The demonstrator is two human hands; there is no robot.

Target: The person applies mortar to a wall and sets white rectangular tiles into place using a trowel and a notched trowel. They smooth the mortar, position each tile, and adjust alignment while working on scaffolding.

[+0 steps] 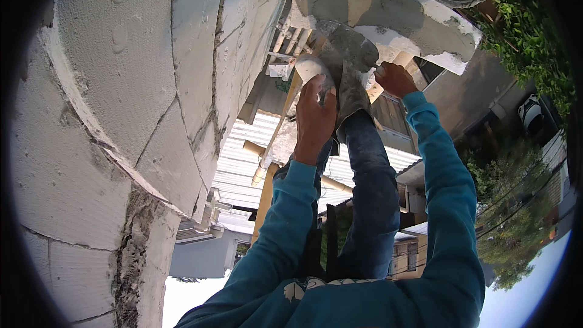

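My left hand [316, 112] is closed, fingers curled, beside a pale rounded object [310, 68] near my feet; what it grips, if anything, I cannot make out. My right hand [395, 79] is closed in a pinch to the right of my dark, dusty boot [353, 48]. A small whitish bit shows by its fingertips, too small to name. Just beyond both hands lies a pale sheet [467, 48], its surface spread with wet grey mortar [395, 3]. A round bucket [449, 3] with grey material inside stands past the sheet.
A wall of large pale blocks [115, 54] rises close on my left, with a rough mortar-filled gap [135, 255]. Bamboo poles [258, 173] and timber lie around and below my feet. Lower down are a corrugated roof [237, 158] and, at right, leafy plants [528, 42].
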